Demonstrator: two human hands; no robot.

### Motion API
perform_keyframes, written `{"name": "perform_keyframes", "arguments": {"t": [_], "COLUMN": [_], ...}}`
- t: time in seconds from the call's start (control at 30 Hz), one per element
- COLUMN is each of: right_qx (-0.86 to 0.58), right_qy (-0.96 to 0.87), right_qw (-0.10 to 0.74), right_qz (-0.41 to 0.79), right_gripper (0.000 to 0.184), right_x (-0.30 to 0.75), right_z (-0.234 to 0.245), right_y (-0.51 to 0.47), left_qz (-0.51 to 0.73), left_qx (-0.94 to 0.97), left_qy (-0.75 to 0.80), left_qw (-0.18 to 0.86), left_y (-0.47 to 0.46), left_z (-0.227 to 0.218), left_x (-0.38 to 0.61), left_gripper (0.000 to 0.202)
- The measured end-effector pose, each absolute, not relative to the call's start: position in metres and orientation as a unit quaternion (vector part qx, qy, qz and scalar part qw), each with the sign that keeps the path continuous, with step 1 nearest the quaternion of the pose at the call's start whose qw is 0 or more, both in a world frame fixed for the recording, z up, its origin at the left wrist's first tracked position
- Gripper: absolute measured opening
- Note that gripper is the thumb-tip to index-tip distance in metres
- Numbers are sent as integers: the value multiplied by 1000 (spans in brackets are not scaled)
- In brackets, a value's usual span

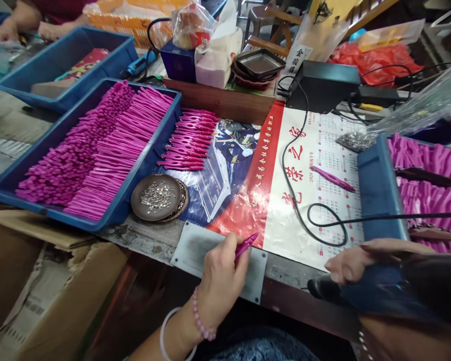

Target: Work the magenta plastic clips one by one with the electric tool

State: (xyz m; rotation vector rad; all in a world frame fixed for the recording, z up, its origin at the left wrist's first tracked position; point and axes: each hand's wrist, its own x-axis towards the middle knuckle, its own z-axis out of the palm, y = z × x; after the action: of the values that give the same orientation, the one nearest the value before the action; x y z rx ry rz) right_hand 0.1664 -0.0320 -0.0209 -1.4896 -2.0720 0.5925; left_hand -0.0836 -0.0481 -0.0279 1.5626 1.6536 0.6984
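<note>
My left hand is closed around a slim magenta plastic piece, its pointed end sticking out past the thumb. This hand hovers over a grey metal plate at the bench's front edge. At the lower right, my right hand grips a blue and black tool, blurred and partly cut off; its exact kind does not show clearly. Left of the plate, a round brown dish holds small silvery metal bits. Behind it lies a row of glossy magenta pieces. One more magenta piece rests on the printed calendar sheet.
A blue tray full of magenta sticks stands at left; another blue bin with magenta pieces is at right. A black cord loops across the sheet. Behind are a black box and another person's hands.
</note>
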Motion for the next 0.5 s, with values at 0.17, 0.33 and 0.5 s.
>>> {"name": "perform_keyframes", "arguments": {"t": [0.17,0.33,0.5], "right_qx": [-605,-648,-688], "right_qy": [-755,-745,-725], "right_qw": [191,118,-3], "right_qz": [164,101,23], "right_gripper": [49,55,61], "right_x": [150,143,140], "right_z": [-25,-31,-38], "right_y": [-19,-10,2], "left_qz": [326,337,322], "left_qx": [481,425,478], "left_qy": [607,556,566], "left_qw": [541,630,589], "left_y": [-50,-54,-62], "left_z": [-25,-22,-16], "left_x": [-84,-82,-82], "left_gripper": [11,14,21]}}
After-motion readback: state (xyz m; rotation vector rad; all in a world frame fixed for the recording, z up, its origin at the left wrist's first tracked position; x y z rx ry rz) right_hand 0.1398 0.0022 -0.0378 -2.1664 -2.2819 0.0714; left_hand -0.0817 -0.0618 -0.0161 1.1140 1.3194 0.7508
